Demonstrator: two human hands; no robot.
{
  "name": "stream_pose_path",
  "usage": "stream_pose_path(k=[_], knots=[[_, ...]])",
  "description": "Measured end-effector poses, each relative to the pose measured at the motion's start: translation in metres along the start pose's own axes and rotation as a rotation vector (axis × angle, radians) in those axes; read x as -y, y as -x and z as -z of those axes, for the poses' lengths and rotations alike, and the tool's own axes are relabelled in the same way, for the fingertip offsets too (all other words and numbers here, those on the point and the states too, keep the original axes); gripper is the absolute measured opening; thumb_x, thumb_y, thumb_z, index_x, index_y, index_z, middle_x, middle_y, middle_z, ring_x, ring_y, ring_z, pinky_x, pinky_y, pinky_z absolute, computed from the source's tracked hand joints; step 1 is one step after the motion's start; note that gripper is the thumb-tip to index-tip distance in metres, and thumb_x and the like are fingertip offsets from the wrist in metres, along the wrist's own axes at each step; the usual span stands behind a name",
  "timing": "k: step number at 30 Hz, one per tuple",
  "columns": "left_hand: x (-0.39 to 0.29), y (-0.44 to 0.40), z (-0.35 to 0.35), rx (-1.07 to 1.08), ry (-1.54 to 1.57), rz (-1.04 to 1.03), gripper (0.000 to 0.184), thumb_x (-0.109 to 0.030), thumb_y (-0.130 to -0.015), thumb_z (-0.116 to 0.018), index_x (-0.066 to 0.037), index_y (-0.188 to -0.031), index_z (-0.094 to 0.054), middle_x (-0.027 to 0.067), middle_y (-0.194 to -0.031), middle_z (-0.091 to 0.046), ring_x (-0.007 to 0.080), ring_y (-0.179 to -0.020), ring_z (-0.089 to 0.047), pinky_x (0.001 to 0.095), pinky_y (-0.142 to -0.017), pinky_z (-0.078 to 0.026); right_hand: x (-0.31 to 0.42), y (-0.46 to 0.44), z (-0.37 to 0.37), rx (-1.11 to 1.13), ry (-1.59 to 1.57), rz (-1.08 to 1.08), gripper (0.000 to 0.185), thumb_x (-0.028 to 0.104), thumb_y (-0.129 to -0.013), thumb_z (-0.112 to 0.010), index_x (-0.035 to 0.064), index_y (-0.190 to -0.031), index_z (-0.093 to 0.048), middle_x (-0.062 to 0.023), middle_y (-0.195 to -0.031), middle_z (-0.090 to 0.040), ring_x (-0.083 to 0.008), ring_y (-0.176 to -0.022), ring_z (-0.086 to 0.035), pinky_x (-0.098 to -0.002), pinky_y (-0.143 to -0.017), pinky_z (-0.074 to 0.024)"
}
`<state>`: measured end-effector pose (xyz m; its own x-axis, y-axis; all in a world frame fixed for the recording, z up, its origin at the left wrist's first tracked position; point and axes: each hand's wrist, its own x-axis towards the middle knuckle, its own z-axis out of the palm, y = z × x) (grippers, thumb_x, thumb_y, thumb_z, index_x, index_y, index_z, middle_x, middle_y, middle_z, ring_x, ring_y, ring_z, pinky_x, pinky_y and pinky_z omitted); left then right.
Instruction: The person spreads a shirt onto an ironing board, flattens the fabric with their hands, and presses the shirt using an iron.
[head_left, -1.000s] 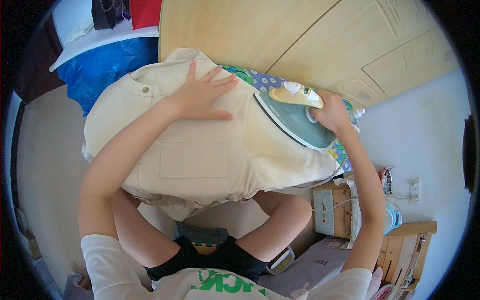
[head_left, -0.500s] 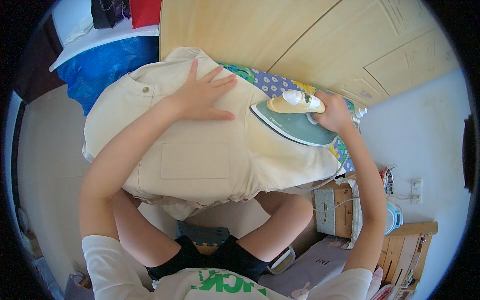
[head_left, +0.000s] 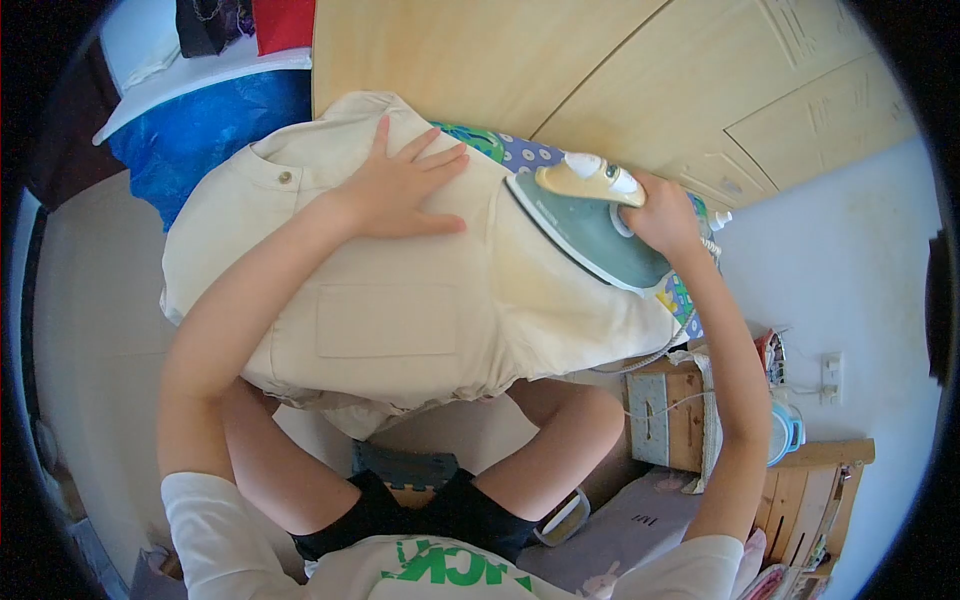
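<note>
Pressing seems to be in hand: the iron (head_left: 585, 240) is gripped by the right hand (head_left: 664, 218) on the right part of the cream garment (head_left: 390, 265), whose upper middle is covered by the left hand (head_left: 405, 195), fingers spread wide. A smooth, taut surface seems called for next.

Under my left hand (head_left: 405, 198) the garment (head_left: 390, 270) is matt cloth, smooth on top, rumpled near my knees, with a metal-looking button (head_left: 285, 177). My right hand (head_left: 660, 218) grips an iron (head_left: 585, 235) of smooth, slightly glossy plastic. Matt printed cloth covers the far edge of the ironing board (head_left: 530, 154); beyond, smooth wood-grained cabinet doors (head_left: 450, 65).
</note>
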<state>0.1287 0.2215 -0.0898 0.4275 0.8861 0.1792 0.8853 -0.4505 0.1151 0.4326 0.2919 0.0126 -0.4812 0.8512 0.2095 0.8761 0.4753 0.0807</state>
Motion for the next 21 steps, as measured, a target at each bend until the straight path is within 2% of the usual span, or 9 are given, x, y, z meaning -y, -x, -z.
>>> stream_pose_path(k=[4, 7, 10, 13, 17, 19, 21], knots=[[0.002, 0.0, 0.0, -0.012, 0.028, -0.004, 0.077, -0.058, -0.083, -0.046, -0.009, -0.14, -0.028, 0.0057, -0.147, -0.024, 0.0275, -0.137, -0.014, 0.0629, -0.104, 0.002, -0.01, -0.004, -0.006, -0.027, -0.008, -0.003, 0.022, 0.02, -0.065, -0.062, 0.0097, -0.084, -0.064, -0.0191, -0.073, -0.063, -0.0365, -0.07, -0.062, -0.0441, -0.066, -0.0503], [0.0, 0.001, 0.001, -0.011, 0.035, 0.008, 0.076, -0.058, -0.084, -0.045, -0.008, -0.14, -0.029, 0.0058, -0.147, -0.025, 0.0273, -0.137, -0.014, 0.0623, -0.104, 0.002, -0.008, 0.0, 0.002, 0.098, -0.022, 0.063, 0.027, 0.015, -0.063, -0.062, 0.0073, -0.089, -0.064, -0.02, -0.077, -0.063, -0.0381, -0.073, -0.06, -0.043, -0.067, -0.0487], [0.0, 0.0, 0.0, -0.007, 0.007, 0.011, 0.076, -0.058, -0.084, -0.044, -0.008, -0.14, -0.029, 0.0058, -0.146, -0.025, 0.0273, -0.137, -0.014, 0.0616, -0.105, 0.003, -0.007, 0.001, -0.001, 0.082, -0.028, 0.076, 0.025, 0.015, -0.063, -0.063, 0.0073, -0.087, -0.064, -0.0195, -0.076, -0.063, -0.0378, -0.072, -0.06, -0.0428, -0.067, -0.0487], [0.0, 0.001, 0.001, -0.011, 0.021, 0.007, 0.075, -0.057, -0.085, -0.044, -0.008, -0.14, -0.029, 0.0059, -0.146, -0.025, 0.0276, -0.137, -0.014, 0.0618, -0.105, 0.003, -0.008, -0.003, -0.007, -0.051, -0.063, -0.028, 0.025, 0.014, -0.061, -0.064, 0.0069, -0.085, -0.063, -0.019, -0.074, -0.062, -0.0375, -0.071, -0.06, -0.0425, -0.065, -0.0484], [0.003, 0.001, -0.001, -0.015, 0.041, 0.0, 0.074, -0.056, -0.085, -0.043, -0.008, -0.14, -0.028, 0.0058, -0.146, -0.025, 0.0276, -0.137, -0.014, 0.0619, -0.105, 0.002, -0.011, -0.001, 0.002, 0.086, -0.047, 0.113, 0.029, 0.014, -0.062, -0.063, 0.006, -0.09, -0.064, -0.0201, -0.076, -0.063, -0.0379, -0.072, -0.06, -0.042, -0.067, -0.0487], [-0.001, 0.004, -0.003, -0.009, 0.005, -0.011, 0.075, -0.059, -0.087, -0.036, -0.008, -0.14, -0.027, 0.004, -0.147, -0.025, 0.0276, -0.137, -0.015, 0.063, -0.104, 0.002, -0.011, 0.004, 0.001, 0.164, -0.047, 0.166, 0.031, 0.014, -0.062, -0.063, 0.0059, -0.092, -0.064, -0.0208, -0.077, -0.063, -0.038, -0.072, -0.06, -0.0416, -0.068, -0.0489], [-0.003, 0.005, -0.001, -0.009, 0.014, -0.008, 0.073, -0.058, -0.087, -0.039, -0.008, -0.14, -0.028, 0.0048, -0.147, -0.025, 0.0276, -0.137, -0.015, 0.0622, -0.105, 0.003, -0.012, 0.003, -0.006, 0.042, -0.037, 0.105, 0.023, 0.02, -0.064, -0.062, 0.0076, -0.083, -0.063, -0.0188, -0.072, -0.062, -0.0372, -0.069, -0.061, -0.0454, -0.066, -0.0488]])
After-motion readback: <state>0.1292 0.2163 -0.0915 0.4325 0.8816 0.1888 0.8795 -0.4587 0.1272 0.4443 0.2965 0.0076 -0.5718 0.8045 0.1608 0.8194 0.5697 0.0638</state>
